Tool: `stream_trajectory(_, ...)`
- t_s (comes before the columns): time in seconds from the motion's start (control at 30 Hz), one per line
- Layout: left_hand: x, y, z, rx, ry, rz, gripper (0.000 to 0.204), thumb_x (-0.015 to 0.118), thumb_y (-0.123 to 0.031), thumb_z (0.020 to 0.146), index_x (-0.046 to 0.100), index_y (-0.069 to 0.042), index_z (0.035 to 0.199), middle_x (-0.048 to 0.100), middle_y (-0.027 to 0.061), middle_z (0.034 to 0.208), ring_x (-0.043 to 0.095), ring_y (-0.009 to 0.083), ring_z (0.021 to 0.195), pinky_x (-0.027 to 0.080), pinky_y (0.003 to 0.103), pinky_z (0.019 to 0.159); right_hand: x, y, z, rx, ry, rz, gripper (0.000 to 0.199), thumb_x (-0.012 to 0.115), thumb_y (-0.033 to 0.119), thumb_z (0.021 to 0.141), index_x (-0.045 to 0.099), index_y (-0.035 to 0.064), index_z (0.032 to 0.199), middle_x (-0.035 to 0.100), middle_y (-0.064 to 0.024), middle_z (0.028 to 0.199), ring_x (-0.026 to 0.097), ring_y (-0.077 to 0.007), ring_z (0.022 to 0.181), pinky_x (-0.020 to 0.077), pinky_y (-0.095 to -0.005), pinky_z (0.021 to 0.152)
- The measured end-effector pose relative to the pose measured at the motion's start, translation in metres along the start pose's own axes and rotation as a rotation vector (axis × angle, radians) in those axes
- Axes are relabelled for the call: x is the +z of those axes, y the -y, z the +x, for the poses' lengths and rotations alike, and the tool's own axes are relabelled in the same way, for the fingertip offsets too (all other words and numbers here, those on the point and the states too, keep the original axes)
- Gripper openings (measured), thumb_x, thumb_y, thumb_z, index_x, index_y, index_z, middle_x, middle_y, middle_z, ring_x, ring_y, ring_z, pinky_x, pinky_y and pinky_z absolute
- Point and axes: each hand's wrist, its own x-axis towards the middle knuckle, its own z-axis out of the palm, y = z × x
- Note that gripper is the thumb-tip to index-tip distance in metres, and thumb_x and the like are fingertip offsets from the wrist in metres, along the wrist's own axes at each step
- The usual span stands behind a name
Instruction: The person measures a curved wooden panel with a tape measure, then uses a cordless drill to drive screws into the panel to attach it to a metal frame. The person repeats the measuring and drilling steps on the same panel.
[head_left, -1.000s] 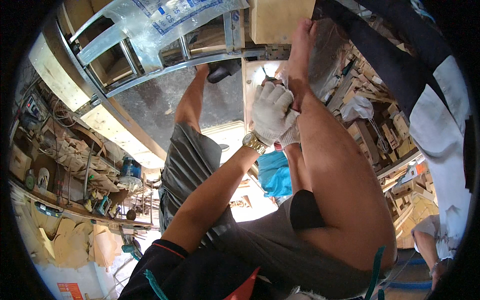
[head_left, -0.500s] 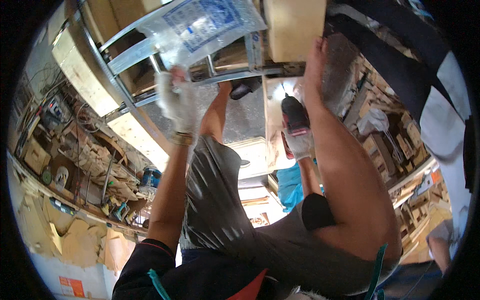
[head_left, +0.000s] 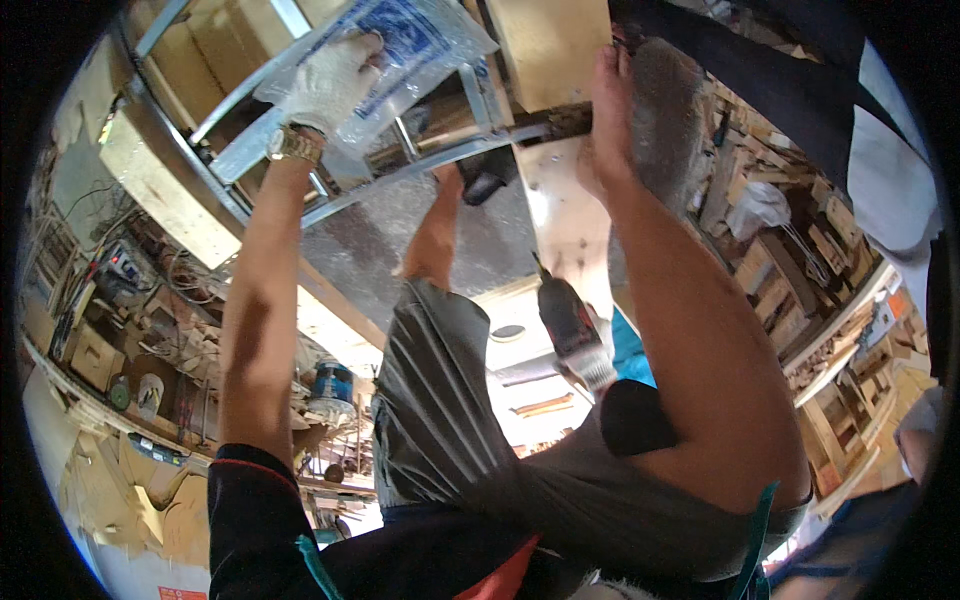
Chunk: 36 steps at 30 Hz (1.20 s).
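Shorts (head_left: 440, 420): grey, nearest the camera, on a person standing close in front, with a bare leg (head_left: 435, 240) rising toward the metal frame.
Drill (head_left: 572, 325): a dark and red power tool beside the shorts, held by a gloved hand of the other person; its bit points up toward the wooden plank.
Right arm: bare, running up the right side of the view from the lower edge.
Right hand (head_left: 605, 110): bare, fingers wrapped over the dark end of the wooden plank (head_left: 560, 200), clasped on it where it meets the metal frame.
Left arm: bare with a black sleeve at the shoulder and a gold wristwatch (head_left: 293, 145) at the wrist.
Left hand (head_left: 335, 85): in a white knit glove, fingers curled into a clear plastic bag (head_left: 400, 50) with blue print, gripping it.
Plastic bag, place: lying against the upper rails of the metal frame (head_left: 250, 140), at the top centre.
Metal frame: pale grey rails crossing overhead, the plank passing under its right end.
Background: cluttered workshop shelves (head_left: 110, 330) far left, stacked timber (head_left: 800, 250) far right.
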Motion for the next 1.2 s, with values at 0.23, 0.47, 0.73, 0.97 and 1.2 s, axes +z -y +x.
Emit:
stream_trajectory(0.23, -0.018, 0.018, -0.041, -0.187, 0.199, -0.121, 0.03, 0.063, -0.024, 0.088, 0.071, -0.017, 0.115, 0.072, 0.0146, 0.104, 0.069, 0.0352, 0.095, 0.055, 0.047, 0.084, -0.005, -0.042, -0.053, -0.615, -0.21, -0.718, 0.062, 0.044, 0.042, 0.103, 0.034, 0.0027, 0.151, 0.031, -0.0209, 0.156, 0.027, -0.0349, 0.144, 0.02, -0.0466, 0.118)
stream_trajectory(0.47, 0.008, -0.006, -0.013, 0.028, 0.041, -0.123, 0.03, 0.061, -0.029, 0.092, 0.071, -0.017, 0.118, 0.071, 0.0156, 0.114, 0.068, 0.0339, 0.105, 0.054, 0.043, 0.092, -0.128, -0.174, -0.277, -0.122, -0.157, -0.587, 0.054, 0.058, 0.033, 0.097, 0.047, 0.0042, 0.141, 0.049, -0.0154, 0.136, 0.045, -0.028, 0.122, 0.0351, -0.0417, 0.104)
stream_trajectory(0.73, 0.033, -0.017, 0.004, -0.184, 0.063, 0.04, 0.036, 0.062, -0.035, 0.088, 0.072, -0.012, 0.115, 0.071, 0.0214, 0.1, 0.071, 0.037, 0.092, 0.055, 0.044, 0.085, -0.176, -0.225, -0.368, 0.102, -0.206, -0.533, 0.045, 0.075, 0.022, 0.09, 0.061, 0.0059, 0.13, 0.068, -0.0091, 0.114, 0.065, -0.0201, 0.098, 0.0524, -0.0362, 0.087)
stream_trajectory(0.97, 0.032, -0.004, 0.003, -0.066, 0.105, 0.214, 0.034, 0.061, -0.037, 0.089, 0.071, -0.013, 0.11, 0.07, 0.0243, 0.093, 0.07, 0.0412, 0.086, 0.055, 0.049, 0.08, -0.143, -0.211, -0.355, 0.002, 0.045, -0.617, 0.051, 0.068, 0.029, 0.091, 0.057, 0.0119, 0.138, 0.063, -0.0131, 0.133, 0.058, -0.0311, 0.126, 0.0433, -0.0454, 0.109)
stream_trajectory(1.2, 0.048, -0.011, 0.001, -0.115, -0.246, -0.107, 0.039, 0.062, -0.03, 0.088, 0.071, -0.004, 0.116, 0.071, 0.0245, 0.096, 0.071, 0.0393, 0.09, 0.056, 0.044, 0.08, -0.124, -0.167, -0.334, 0.053, 0.028, -0.301, 0.033, 0.067, 0.014, 0.087, 0.059, 0.006, 0.118, 0.068, -0.009, 0.11, 0.066, -0.0202, 0.102, 0.0546, -0.0342, 0.083)
